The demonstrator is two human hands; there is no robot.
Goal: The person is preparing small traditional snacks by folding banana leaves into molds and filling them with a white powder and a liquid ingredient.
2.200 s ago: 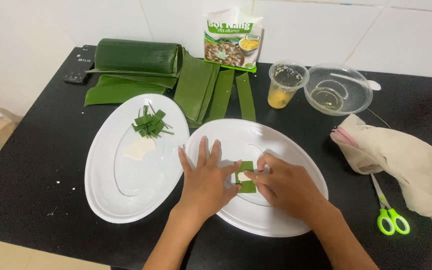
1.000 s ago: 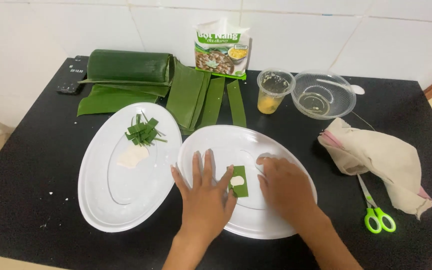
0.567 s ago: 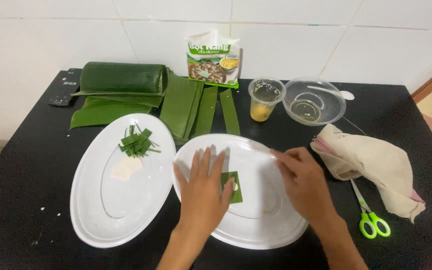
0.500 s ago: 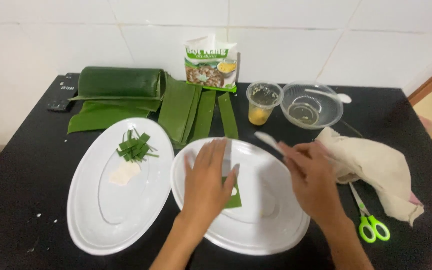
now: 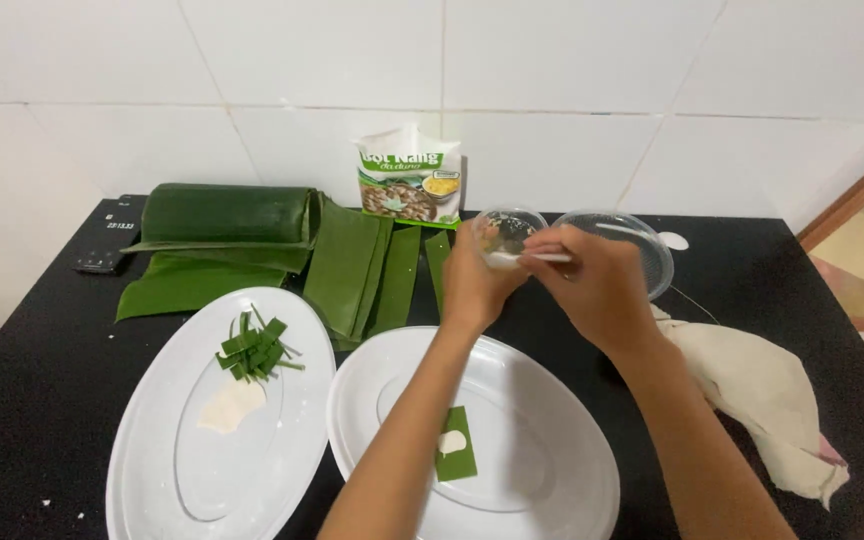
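Our left hand (image 5: 470, 285) wraps its fingers round the small clear cup (image 5: 505, 232) at the back of the black tabletop (image 5: 42, 400), and our right hand (image 5: 600, 285) pinches a thin white spoon (image 5: 537, 258) with its fingers closed tight, the tip at the cup's rim. We should hold the cup steady so it does not tip, and take just a little on the spoon, we think. The clear bowl (image 5: 642, 250) sits just behind our right hand. The small green leaf piece (image 5: 455, 458) with a white dab lies on the near white plate (image 5: 572, 480), well apart from the cup, so we should move the spoon slowly and keep it level
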